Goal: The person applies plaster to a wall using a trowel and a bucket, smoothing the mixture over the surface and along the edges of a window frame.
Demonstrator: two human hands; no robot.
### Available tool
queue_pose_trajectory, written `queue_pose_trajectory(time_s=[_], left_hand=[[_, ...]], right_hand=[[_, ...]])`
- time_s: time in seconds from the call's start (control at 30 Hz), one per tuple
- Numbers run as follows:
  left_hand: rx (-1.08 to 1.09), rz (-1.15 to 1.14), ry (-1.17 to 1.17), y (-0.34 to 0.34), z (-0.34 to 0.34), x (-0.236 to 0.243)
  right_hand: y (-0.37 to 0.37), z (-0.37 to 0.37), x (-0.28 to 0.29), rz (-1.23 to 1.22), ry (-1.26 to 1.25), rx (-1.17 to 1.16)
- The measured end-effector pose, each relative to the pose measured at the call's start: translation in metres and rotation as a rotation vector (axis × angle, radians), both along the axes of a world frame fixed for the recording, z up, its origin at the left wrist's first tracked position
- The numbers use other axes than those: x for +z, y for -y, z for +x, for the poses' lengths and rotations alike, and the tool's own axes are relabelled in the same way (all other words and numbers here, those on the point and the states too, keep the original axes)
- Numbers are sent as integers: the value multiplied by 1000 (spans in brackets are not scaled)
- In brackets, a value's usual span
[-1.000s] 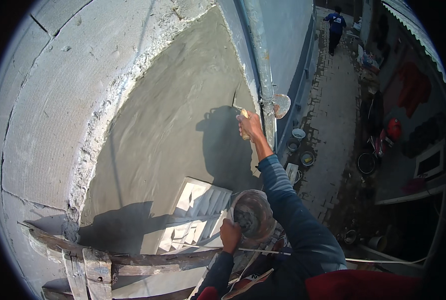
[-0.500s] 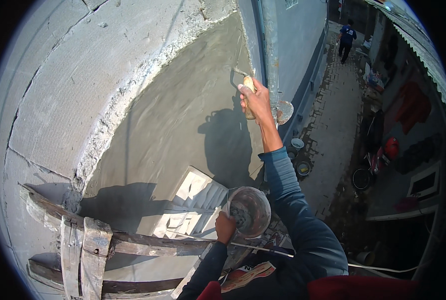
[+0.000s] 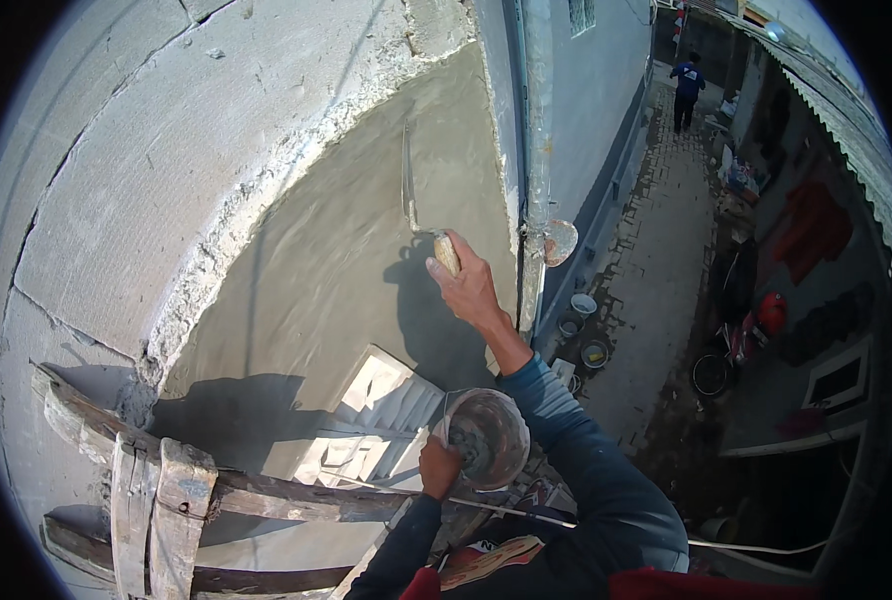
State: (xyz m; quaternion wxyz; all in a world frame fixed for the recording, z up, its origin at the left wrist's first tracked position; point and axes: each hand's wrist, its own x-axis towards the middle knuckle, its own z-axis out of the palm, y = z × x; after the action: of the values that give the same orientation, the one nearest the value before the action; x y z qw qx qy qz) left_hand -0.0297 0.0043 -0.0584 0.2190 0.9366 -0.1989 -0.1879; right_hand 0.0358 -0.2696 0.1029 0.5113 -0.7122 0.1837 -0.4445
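My right hand [image 3: 471,290] is closed round the wooden handle of a trowel [image 3: 407,180]. Its long blade appears nearly edge-on against the smooth grey plaster [image 3: 306,240] of the wall; I cannot tell whether it touches along its whole length. Lower down, my left hand [image 3: 439,466] grips the rim of a round bucket [image 3: 511,435]. Some grey mortar [image 3: 469,447] lies inside the bucket. The shadow of my head and arm falls on the plaster beside the right hand.
Rough, unplastered blocks [image 3: 156,200] border the plaster on the left. Weathered wooden planks [image 3: 181,500] cross at the lower left. A vertical pipe [image 3: 537,130] runs along the wall's corner. Below on the right, an alley [image 3: 656,270] holds tubs [image 3: 584,304] and a person [image 3: 687,90] farther off.
My right hand has swept the trowel left and downward, away from the pipe and over the plaster. The left hand still grips the bucket. The whole view has shifted slightly.
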Motion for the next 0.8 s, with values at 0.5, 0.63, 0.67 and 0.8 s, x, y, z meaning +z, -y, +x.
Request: queue_pose_trajectory(time_s=[0.5, 0.63, 0.67, 0.8], left_hand=[[45, 6, -19, 4, 8, 10], [23, 8, -32, 8, 0, -3], [20, 7, -31, 5, -1, -6], [55, 2, -58, -2, -9, -10]], right_hand=[[-19, -7, -32, -43, 58, 79], [35, -8, -11, 446, -103, 76], [31, -3, -4, 437, -94, 85], [-15, 20, 8, 84, -48, 134]])
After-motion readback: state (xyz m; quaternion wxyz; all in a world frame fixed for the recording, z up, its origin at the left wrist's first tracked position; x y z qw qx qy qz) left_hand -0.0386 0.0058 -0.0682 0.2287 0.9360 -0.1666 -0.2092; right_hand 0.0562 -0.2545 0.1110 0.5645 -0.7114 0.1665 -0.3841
